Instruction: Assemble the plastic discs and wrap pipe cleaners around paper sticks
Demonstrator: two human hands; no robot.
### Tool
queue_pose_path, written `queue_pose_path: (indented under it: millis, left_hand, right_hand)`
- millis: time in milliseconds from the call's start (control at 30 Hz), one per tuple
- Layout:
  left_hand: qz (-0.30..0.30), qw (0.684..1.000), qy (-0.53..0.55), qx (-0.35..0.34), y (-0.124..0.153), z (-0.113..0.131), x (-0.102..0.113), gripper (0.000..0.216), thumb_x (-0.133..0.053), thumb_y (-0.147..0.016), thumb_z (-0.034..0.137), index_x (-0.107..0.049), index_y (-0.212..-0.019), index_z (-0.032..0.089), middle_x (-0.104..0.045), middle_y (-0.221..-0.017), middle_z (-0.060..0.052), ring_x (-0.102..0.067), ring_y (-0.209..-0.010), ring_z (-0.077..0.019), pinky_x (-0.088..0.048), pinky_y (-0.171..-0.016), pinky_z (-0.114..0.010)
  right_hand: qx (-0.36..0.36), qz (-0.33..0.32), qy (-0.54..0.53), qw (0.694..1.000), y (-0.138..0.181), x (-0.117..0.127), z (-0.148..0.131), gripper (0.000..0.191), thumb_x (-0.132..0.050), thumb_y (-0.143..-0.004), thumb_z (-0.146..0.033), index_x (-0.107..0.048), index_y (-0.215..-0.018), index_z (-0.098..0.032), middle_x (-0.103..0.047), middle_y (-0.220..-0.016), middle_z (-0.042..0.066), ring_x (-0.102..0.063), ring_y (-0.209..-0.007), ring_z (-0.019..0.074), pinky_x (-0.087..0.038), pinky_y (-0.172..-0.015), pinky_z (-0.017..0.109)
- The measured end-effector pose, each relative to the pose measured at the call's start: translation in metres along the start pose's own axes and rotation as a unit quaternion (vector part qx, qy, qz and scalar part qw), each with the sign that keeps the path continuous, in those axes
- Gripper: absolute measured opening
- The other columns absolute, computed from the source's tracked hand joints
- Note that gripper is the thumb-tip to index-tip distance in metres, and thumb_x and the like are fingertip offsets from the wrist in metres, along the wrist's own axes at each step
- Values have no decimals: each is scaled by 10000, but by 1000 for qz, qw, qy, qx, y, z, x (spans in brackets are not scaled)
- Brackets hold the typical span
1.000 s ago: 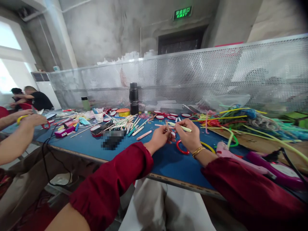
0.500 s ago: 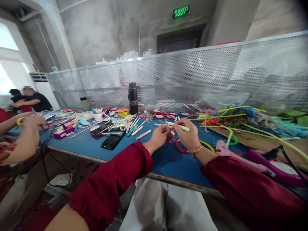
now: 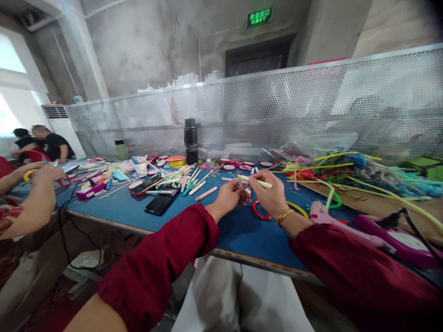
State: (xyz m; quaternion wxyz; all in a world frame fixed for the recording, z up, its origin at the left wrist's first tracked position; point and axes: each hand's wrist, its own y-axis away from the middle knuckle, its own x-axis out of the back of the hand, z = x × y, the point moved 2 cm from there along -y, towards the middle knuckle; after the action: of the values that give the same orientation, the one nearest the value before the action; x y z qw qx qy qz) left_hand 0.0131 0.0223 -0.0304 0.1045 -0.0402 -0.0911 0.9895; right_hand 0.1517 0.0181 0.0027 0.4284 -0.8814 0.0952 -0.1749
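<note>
My left hand [image 3: 229, 197] is closed in a pinch above the blue table, on a small thin brownish piece too small to name. Close beside it, my right hand [image 3: 270, 191] is closed around a pale yellow-green pen-like stick [image 3: 266, 184], whose far end reaches to the left fingertips. Beneath my right wrist lies a pair of scissors [image 3: 258, 213], its red loop and part of a yellow one showing. A pink pen-like stick [image 3: 206, 193] rests on the table left of my left hand.
A black phone [image 3: 159, 204], a heap of sticks [image 3: 176, 180] and a black bottle [image 3: 191, 140] stand or lie ahead to the left. At right are a pink glue gun [image 3: 332, 221], a purple corded device [image 3: 398, 242] and colourful fuzzy strips [image 3: 349, 173]. A co-worker's hands [image 3: 44, 177] hold scissors at far left.
My hands and the stick stay almost in place. Behind the co-worker at far left, a person in black has shifted an arm.
</note>
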Motion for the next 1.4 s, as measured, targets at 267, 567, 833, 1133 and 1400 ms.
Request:
queue_pose_path:
  millis: [267, 567, 833, 1133, 1400]
  left_hand:
    - [-1, 1000, 5, 8, 1, 1, 0, 111, -544, -903, 105, -566, -987, 175, -672, -740, -1, -670, -597, -129, -540, -630, -242]
    - [1, 1000, 19, 13, 1, 1, 0, 80, -592, -878, 118, -547, -918, 172, -666, -718, -2, -664, -577, -127, -512, -592, -226]
    - [8, 1000, 23, 17, 0, -2, 0, 73, -578, -883, 112, -546, -900, 176, -670, -711, -2, -661, -571, -127, -513, -588, -229]
    - [18, 999, 43, 20, 1, 2, -2, 60, -560, -913, 110, -549, -936, 164, -673, -728, -15, -667, -572, -127, -522, -572, -225]
    - [0, 999, 37, 10, 1, -1, 0, 57, -589, -905, 128, -567, -940, 167, -674, -742, -9, -663, -583, -124, -526, -597, -231]
  right_hand:
    - [0, 11, 21, 1000, 0, 1, 2, 160, -615, -856, -312, -576, -718, -240, -650, -645, 2, -604, -616, 181, -458, -614, 333]
    - [-7, 23, 21, 999, -1, 1, 3, 160, -620, -846, -297, -571, -704, -240, -640, -640, -2, -592, -615, 181, -448, -614, 333]
    - [-5, 18, 27, 999, -2, 2, 2, 169, -611, -848, -301, -575, -693, -243, -635, -631, -2, -579, -603, 178, -445, -605, 332]
    - [14, 34, 68, 997, 0, 5, -8, 165, -597, -847, -305, -564, -698, -241, -617, -628, -5, -547, -590, 167, -406, -596, 322]
    - [14, 12, 48, 999, 0, 1, -3, 200, -607, -857, -326, -548, -685, -241, -604, -622, -7, -537, -585, 168, -399, -581, 320]
